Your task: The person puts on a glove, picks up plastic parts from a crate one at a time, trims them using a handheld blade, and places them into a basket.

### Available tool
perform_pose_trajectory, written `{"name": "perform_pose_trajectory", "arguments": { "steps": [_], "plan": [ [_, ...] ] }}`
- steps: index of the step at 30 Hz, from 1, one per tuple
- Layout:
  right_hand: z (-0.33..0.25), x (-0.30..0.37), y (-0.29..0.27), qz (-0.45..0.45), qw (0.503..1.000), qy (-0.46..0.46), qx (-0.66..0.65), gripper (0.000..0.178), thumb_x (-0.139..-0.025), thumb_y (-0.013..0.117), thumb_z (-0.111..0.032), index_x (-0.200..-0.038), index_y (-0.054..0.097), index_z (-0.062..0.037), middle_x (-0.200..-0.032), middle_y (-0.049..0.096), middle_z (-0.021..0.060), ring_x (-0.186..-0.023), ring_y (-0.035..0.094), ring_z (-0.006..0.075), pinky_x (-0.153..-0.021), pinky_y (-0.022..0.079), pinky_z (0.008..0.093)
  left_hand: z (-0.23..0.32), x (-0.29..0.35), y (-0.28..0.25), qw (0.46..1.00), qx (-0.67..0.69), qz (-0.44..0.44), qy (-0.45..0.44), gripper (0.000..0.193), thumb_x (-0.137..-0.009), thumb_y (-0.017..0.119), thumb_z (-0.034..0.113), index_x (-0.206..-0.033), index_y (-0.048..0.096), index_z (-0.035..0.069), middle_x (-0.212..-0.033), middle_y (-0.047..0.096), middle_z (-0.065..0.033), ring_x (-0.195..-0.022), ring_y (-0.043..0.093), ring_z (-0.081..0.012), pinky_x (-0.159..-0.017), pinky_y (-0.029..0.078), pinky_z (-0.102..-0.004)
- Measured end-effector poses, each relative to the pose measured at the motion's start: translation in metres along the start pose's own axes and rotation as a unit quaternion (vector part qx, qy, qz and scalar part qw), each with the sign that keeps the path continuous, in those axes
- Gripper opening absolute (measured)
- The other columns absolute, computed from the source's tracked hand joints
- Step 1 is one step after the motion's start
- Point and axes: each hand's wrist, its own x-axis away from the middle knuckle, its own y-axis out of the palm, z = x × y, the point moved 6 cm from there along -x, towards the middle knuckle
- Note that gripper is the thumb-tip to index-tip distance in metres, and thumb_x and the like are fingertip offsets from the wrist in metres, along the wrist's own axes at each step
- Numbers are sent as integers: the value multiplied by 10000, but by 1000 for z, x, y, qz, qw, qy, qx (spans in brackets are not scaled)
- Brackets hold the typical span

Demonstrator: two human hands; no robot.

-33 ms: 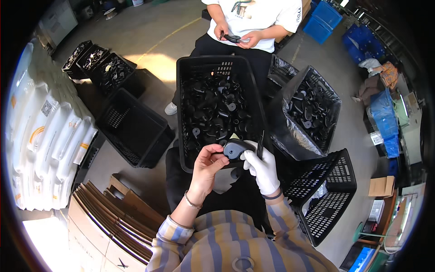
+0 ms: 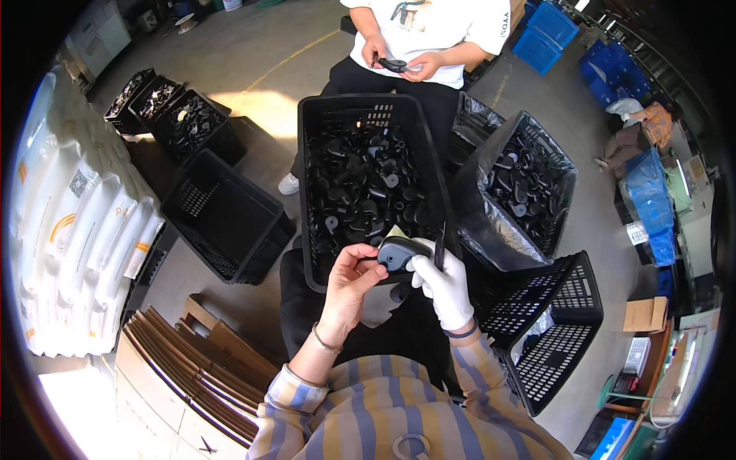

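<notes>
In front of me, over the near end of a large black crate (image 2: 308,123), I hold a rounded black plastic part (image 2: 399,251) with a small round hole in its face. My left hand (image 2: 351,282), bare, pinches its left side between thumb and fingers. My right hand (image 2: 445,290) wears a white glove and is closed around a slim dark tool (image 2: 440,249) with a thin tip pointing up. The gloved thumb and fingertips also touch the right end of the part. Loose black parts (image 2: 360,184) of similar look fill the crate.
Opposite me sits a person (image 2: 429,46) holding a black part. To the right stand a bag-lined crate (image 2: 498,222) of black parts and a tilted perforated crate (image 2: 552,360). Leftward are a black crate (image 2: 230,245), white sacks (image 2: 84,230) and flattened cartons (image 2: 176,376).
The black part has tipped very slightly in my hands. Both hands keep their grip in nearly the same place.
</notes>
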Motion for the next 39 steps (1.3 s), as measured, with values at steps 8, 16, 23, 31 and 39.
{"name": "perform_pose_trajectory", "arguments": {
  "steps": [8, 16, 23, 31, 39],
  "plan": [
    [0, 4, 1, -7, 1000, -5, -6, 352, -825, 587, -129, -1132, 524, 32, -766, 585, 17, -540, 478, 13, -402, 289, 127, -4, 4, 9, 998, -18, -4, -60, 153, -762, 643, -24, -902, 630, 35, -1023, 473, 2, -849, 495, -77, -759, 411, -208],
    [-2, 7, 5, -43, 993, 52, -97, 252, -857, 539, -119, -1091, 543, -25, -673, 566, 7, -528, 476, 8, -423, 298, 131, 18, 8, 14, 945, -257, -7, 202, 250, -724, 570, -147, -932, 600, -12, -1075, 439, -51, -911, 482, -98, -756, 425, -217],
    [-19, 9, 2, -76, 987, -102, 99, 177, -795, 577, -27, -969, 546, -21, -712, 534, -10, -574, 472, 18, -502, 368, 172, 12, 13, 17, 991, -97, -49, 76, 271, -741, 506, -121, -961, 602, 5, -1139, 468, -50, -973, 511, -131, -885, 411, -278],
    [-26, 6, -1, -107, 957, -174, 205, 193, -761, 595, 2, -949, 559, -22, -712, 489, -21, -588, 421, 31, -530, 363, 190, 6, 13, 18, 994, 78, -68, -30, 223, -837, 536, -2, -1054, 586, 15, -1122, 483, -36, -1024, 521, -156, -897, 455, -330],
    [-24, 6, -1, -108, 958, -164, 207, 187, -766, 590, 3, -951, 569, -15, -718, 477, -14, -603, 415, 41, -541, 369, 202, 0, 14, 15, 989, 122, -51, -69, 243, -833, 538, -14, -1071, 576, 21, -1045, 553, -37, -985, 551, -150, -888, 468, -326]
  ]
}}
